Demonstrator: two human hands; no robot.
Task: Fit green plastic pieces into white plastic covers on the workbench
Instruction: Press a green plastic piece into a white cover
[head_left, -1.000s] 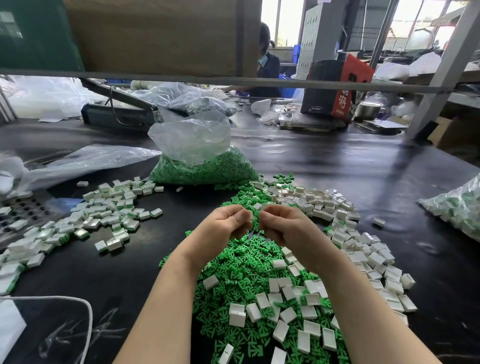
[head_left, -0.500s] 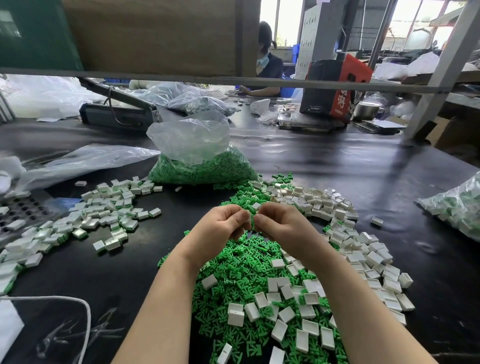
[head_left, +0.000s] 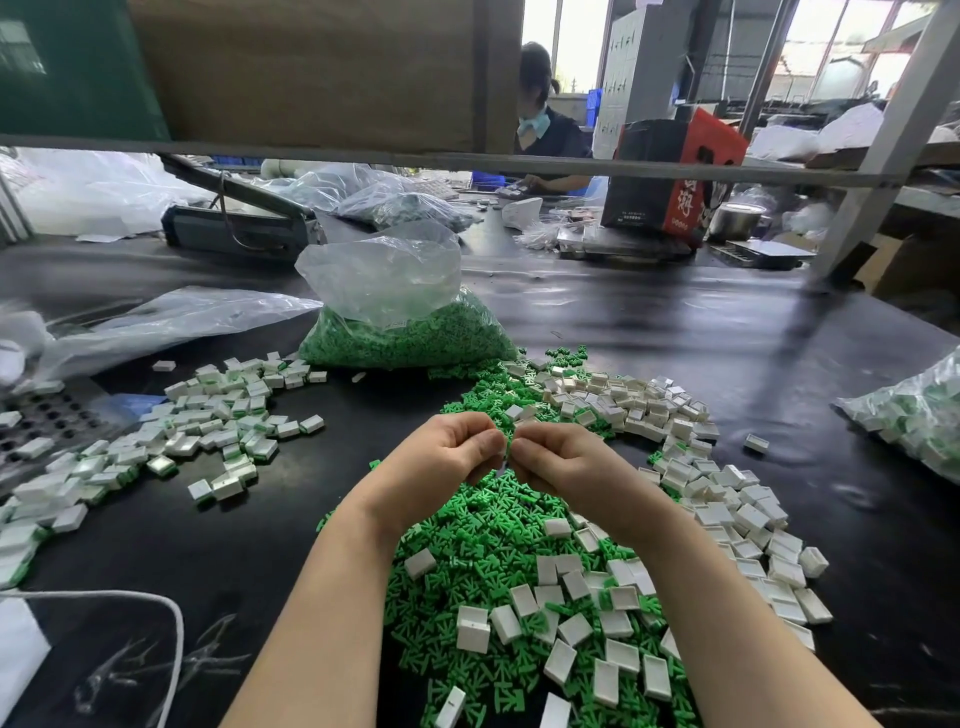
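My left hand (head_left: 441, 457) and my right hand (head_left: 558, 460) meet fingertip to fingertip above a heap of loose green pieces (head_left: 478, 551). Both have curled fingers pinching a small part between them; only a sliver of a white cover (head_left: 502, 470) shows, the rest is hidden by the fingers. Empty white covers (head_left: 675, 457) lie scattered over the heap and in a band to the right. On the left lies a spread of white covers with green inside (head_left: 208, 431).
A clear bag of green pieces (head_left: 405, 332) stands behind the heap. Another bag of parts (head_left: 914, 415) sits at the right edge. Empty plastic bags (head_left: 156, 322) lie at the left. A white cord (head_left: 130, 597) loops at the near left. A person works at the far bench.
Both hands stay together over the heap; they have shifted slightly toward me and the fingertips have closed tighter on the part between them.
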